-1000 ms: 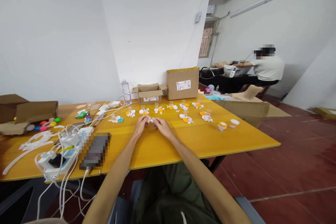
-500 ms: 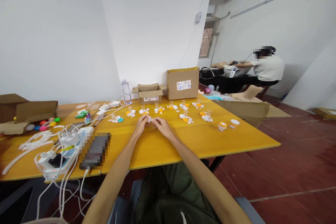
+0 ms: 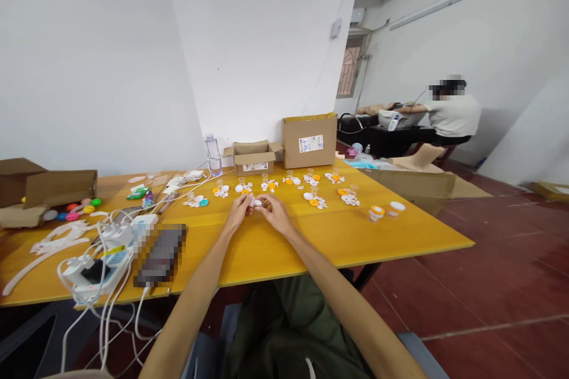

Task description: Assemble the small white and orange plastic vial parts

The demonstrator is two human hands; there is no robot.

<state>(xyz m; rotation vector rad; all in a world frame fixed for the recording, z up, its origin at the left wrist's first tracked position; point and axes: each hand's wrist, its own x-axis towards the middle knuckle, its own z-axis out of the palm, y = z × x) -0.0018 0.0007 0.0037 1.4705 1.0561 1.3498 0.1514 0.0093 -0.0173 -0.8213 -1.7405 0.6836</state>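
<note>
Since the earlier frame almost nothing has shifted: both hands stay together over the middle of the yellow surface (image 3: 338,237), and only the fingers have turned a little around the small piece between them.

Nearest the front edge, toward the left corner, lie white chargers and cables (image 3: 95,269) beside a dark blurred slab (image 3: 160,254).

Farther in, the left hand (image 3: 239,211) and right hand (image 3: 275,213) meet fingertip to fingertip, both pinched closed on a small clear-and-white part (image 3: 258,203) held just above the surface; it is too small to tell its shape.

Beyond the hands a row of little heaps of orange and white parts (image 3: 313,200) runs across the surface, and two capped cups (image 3: 386,210) stand nearer the right edge.

Along the far edge sit a water bottle (image 3: 214,156), an open small carton (image 3: 253,157) and a taller carton (image 3: 310,140). At the far left corner lies another brown box (image 3: 48,186) with coloured caps (image 3: 80,210) just beside it.

Well apart, across the room, a person in a pale shirt (image 3: 453,113) sits at a dark table.
</note>
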